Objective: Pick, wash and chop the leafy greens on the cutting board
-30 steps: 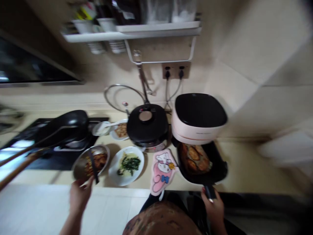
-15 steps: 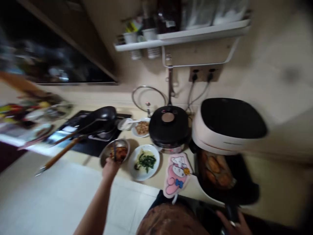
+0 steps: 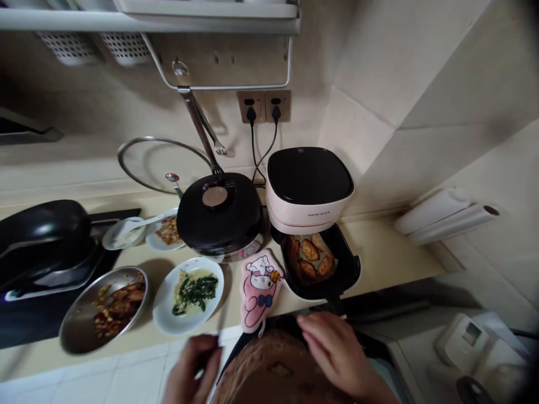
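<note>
Closed around a pair of thin dark chopsticks (image 3: 222, 317), smeared by motion, my left hand (image 3: 194, 367) is low in view, below the white plate of cooked greens (image 3: 196, 292). My right hand (image 3: 334, 353) has its fingers stretched out just below the black handle (image 3: 336, 304) of the air fryer basket; whether it touches the handle I cannot tell. Several browned pieces of food (image 3: 310, 251) lie on paper in the basket (image 3: 351, 275), which is pulled out of the pink-and-white air fryer (image 3: 311, 216). A steel bowl (image 3: 78, 320) at left holds reddish cooked food.
A pink cartoon mitt (image 3: 255, 306) lies between the plate and the basket. Behind are a black electric pan (image 3: 219, 213), a glass lid (image 3: 147, 163) and a plate of chopped food (image 3: 169, 230). A wok (image 3: 46, 224) sits at left. Two rolls (image 3: 446, 216) lie at right.
My view has turned right. My left hand has left the steel bowl and come close to my body with the chopsticks. My right hand has let go of the basket handle.
</note>
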`<state>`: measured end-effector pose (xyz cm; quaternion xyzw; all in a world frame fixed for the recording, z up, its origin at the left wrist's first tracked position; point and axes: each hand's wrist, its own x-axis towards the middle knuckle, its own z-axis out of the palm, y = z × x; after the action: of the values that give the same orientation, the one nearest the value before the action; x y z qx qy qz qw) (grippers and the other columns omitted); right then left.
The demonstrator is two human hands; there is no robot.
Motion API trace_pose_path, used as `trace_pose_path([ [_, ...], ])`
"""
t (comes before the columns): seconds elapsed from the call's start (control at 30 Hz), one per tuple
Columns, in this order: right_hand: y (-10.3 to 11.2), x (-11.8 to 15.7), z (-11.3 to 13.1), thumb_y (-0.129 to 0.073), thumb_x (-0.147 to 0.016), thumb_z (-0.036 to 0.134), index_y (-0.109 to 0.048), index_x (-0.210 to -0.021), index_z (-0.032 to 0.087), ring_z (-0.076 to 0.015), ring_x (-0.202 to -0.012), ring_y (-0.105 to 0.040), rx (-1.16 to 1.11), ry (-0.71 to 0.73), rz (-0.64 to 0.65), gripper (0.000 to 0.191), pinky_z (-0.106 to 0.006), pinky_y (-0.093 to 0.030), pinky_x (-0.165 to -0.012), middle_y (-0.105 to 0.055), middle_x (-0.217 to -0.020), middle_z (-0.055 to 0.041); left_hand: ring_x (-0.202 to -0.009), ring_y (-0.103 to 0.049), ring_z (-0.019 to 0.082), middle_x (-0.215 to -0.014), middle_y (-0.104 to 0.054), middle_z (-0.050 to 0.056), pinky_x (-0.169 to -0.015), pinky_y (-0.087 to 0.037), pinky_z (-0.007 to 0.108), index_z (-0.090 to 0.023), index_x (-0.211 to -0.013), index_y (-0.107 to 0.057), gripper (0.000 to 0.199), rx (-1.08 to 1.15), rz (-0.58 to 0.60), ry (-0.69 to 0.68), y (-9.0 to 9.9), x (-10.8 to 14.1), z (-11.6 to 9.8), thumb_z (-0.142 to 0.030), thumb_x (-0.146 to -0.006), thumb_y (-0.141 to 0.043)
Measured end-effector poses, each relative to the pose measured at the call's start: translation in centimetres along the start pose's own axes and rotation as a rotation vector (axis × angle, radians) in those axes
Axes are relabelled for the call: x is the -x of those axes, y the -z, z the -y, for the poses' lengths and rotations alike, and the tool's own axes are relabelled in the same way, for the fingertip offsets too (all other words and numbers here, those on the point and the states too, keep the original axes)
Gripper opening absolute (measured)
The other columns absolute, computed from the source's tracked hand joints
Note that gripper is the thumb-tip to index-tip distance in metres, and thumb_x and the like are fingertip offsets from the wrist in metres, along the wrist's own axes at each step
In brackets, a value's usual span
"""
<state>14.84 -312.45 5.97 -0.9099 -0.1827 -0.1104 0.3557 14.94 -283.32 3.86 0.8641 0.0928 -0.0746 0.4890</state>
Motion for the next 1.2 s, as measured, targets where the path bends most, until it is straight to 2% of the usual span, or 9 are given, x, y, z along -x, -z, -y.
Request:
trace_pose_path([
  [0.07,-0.8,-1.7,1.6,-0.043,-0.083,0.01,-0.048,-0.121,0.028,-0.0153,-0.078,-0.06,0.051,0.069,0.16,0.043,-0.026,-0.048,-0.072,-0.064,-0.087,-0.0029,-0.058,-0.054,0.015,-0.067,-0.06,0.002,-0.054,-0.044,0.025,-0.023,-0.074,-0.051,0.022,0.002,0.31,-0.156,-3.6,-0.6,-3.7,-0.045,-0.075,-0.054],
  [0.13,-1.0,-2.1,1.9,-0.044,-0.08,0.007,-0.051,-0.117,0.026,-0.0164,-0.076,-0.059,0.149,-0.003,0.188,0.042,-0.027,-0.047,-0.07,-0.063,-0.085,-0.0033,-0.059,-0.052,0.013,-0.07,-0.06,0.003,-0.055,-0.042,0.024,-0.022,-0.075,-0.051,0.017,0.014,0.517,-0.294,-6.2,-1.4,-6.9,-0.038,-0.079,-0.049],
  [0.27,1.2,0.1,-0.2,-0.05,-0.075,0.013,-0.057,-0.077,0.021,-0.0188,-0.068,-0.055,0.324,-0.271,0.06,0.01,-0.027,-0.042,-0.059,-0.057,-0.071,-0.0038,-0.069,-0.055,0.015,-0.082,-0.062,0.004,-0.061,-0.041,0.023,-0.021,-0.09,-0.054,0.02,0.033,0.756,-0.448,-8.6,-1.9,-11.3,-0.037,-0.08,-0.051],
  [0.37,4.9,2.2,-2.1,-0.047,-0.081,0.028,-0.054,-0.072,0.021,-0.0172,-0.06,-0.052,0.341,-0.413,-0.088,0.013,-0.026,-0.04,-0.053,-0.055,-0.063,-0.0023,-0.081,-0.057,0.017,-0.094,-0.063,0.006,-0.068,-0.043,0.024,-0.022,-0.105,-0.053,0.031,0.081,0.865,-0.489,-8.8,-2.1,-12.1,-0.039,-0.079,-0.053],
  [0.53,9.0,2.5,-3.6,-0.028,-0.089,0.034,-0.056,-0.105,0.022,-0.0163,-0.068,-0.059,0.12,-0.476,-0.287,0.035,-0.027,-0.047,-0.062,-0.062,-0.086,-0.0062,-0.079,-0.056,0.017,-0.088,-0.062,0.005,-0.068,-0.043,0.024,-0.022,-0.104,-0.055,0.028,0.138,0.725,-0.285,-7.4,-3.3,-8.0,-0.039,-0.081,-0.049],
  [0.63,8.3,0.6,-5.2,-0.035,-0.087,0.032,-0.057,-0.09,0.021,-0.0163,-0.071,-0.061,0.091,-0.469,-0.246,0.025,-0.027,-0.048,-0.065,-0.063,-0.082,-0.0045,-0.069,-0.053,0.015,-0.076,-0.058,0.002,-0.064,-0.042,0.024,-0.021,-0.094,-0.057,0.027,0.188,0.552,-0.103,-6.4,-3.5,-4.7,-0.043,-0.079,-0.05],
  [0.77,6.2,-1.8,-8.8,-0.038,-0.086,0.031,-0.055,-0.077,0.021,-0.0154,-0.071,-0.061,0.108,-0.441,-0.075,0.022,-0.025,-0.049,-0.064,-0.061,-0.076,-0.0022,-0.064,-0.049,0.014,-0.069,-0.054,-0.001,-0.06,-0.04,0.023,-0.02,-0.087,-0.057,0.028,0.314,0.453,0.035,-5.5,-2.8,-2.1,-0.046,-0.076,-0.053],
  [0.9,5.3,-2.3,-11.8,-0.036,-0.088,0.031,-0.057,-0.081,0.02,-0.0149,-0.071,-0.06,0.145,-0.379,0.018,0.024,-0.026,-0.048,-0.066,-0.061,-0.08,-0.0028,-0.062,-0.048,0.013,-0.069,-0.055,-0.001,-0.057,-0.04,0.022,-0.021,-0.086,-0.056,0.03,0.339,0.433,0.085,-5.3,-2.1,-1.0,-0.048,-0.074,-0.055],
  [1.2,5.0,-2.7,-15.4,-0.04,-0.087,0.032,-0.059,-0.08,0.02,-0.0155,-0.072,-0.057,0.271,-0.352,-0.044,0.023,-0.027,-0.043,-0.067,-0.061,-0.078,-0.0021,-0.062,-0.049,0.014,-0.066,-0.055,-0.001,-0.057,-0.039,0.023,-0.02,-0.085,-0.058,0.034,0.365,0.357,0.142,-5.4,-1.9,-1.1,-0.051,-0.071,-0.058],
])
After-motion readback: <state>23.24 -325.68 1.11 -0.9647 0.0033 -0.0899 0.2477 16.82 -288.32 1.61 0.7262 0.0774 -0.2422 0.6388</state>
